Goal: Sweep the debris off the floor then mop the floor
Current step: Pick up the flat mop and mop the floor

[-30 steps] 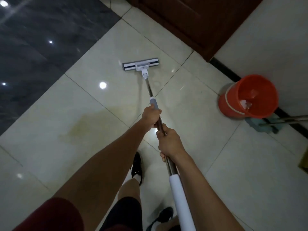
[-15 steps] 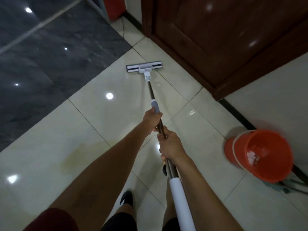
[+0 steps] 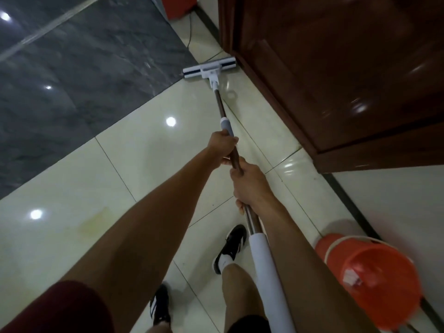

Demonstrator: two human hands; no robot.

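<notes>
A flat mop with a white head [image 3: 209, 68] lies on the cream tile floor [image 3: 134, 164], its right end close to the foot of a dark wooden door. Its metal handle [image 3: 222, 108] runs back toward me and ends in a white sleeve [image 3: 266, 270]. My left hand [image 3: 222, 146] grips the handle just below a grey collar. My right hand [image 3: 249, 186] grips it a little lower, right behind the left. A yellowish stain [image 3: 93, 221] marks the tile to the left of my arms.
An orange bucket [image 3: 370, 282] stands at the lower right by the wall. The brown wooden door [image 3: 336, 68] fills the upper right. Dark grey stone flooring [image 3: 72, 75] lies at the upper left, a red object [image 3: 179, 6] beyond it. My shoes [image 3: 231, 247] are below the handle.
The mop head has slid forward and right, from the open tile up to the door's foot. I have stepped forward, and the bucket has dropped to the lower right of view.
</notes>
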